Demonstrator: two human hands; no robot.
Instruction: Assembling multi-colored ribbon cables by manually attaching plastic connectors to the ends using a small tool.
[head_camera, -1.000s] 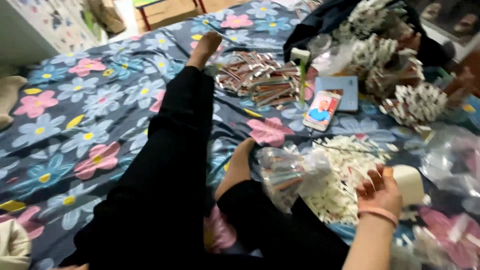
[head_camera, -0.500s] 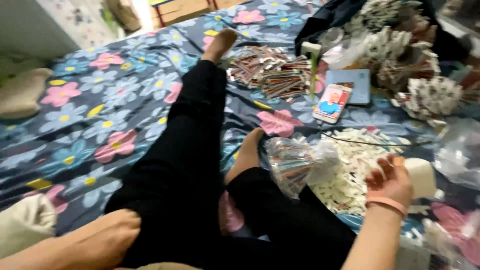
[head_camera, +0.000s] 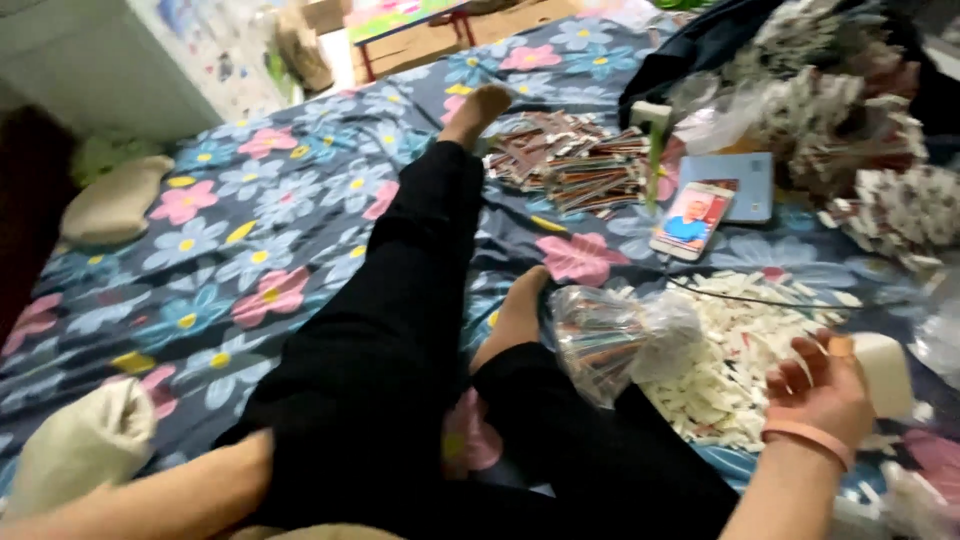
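Note:
I sit on a bed with a dark blue flowered sheet (head_camera: 260, 240), legs in black trousers (head_camera: 400, 330) stretched out. My right hand (head_camera: 820, 390), a pink band at its wrist, hovers palm up with fingers apart and holds nothing. It is over the edge of a pile of small white pieces (head_camera: 730, 350), just beside a white cylinder-shaped object (head_camera: 885, 370). A clear plastic bag of striped sticks (head_camera: 600, 340) leans against my bent leg. My left forearm (head_camera: 150, 500) lies along the bottom left; the hand itself is hidden behind my thigh.
A phone (head_camera: 690, 220) lies next to a blue flat case (head_camera: 745, 185). A heap of brown and red sticks (head_camera: 570, 160) sits by my far foot. White bundles (head_camera: 880, 130) crowd the upper right. A beige pillow (head_camera: 110, 200) and cream cloth (head_camera: 90, 450) lie left.
The view has swung left and down, and my left forearm has come into sight at the bottom left. My right hand stays palm up by the white pile.

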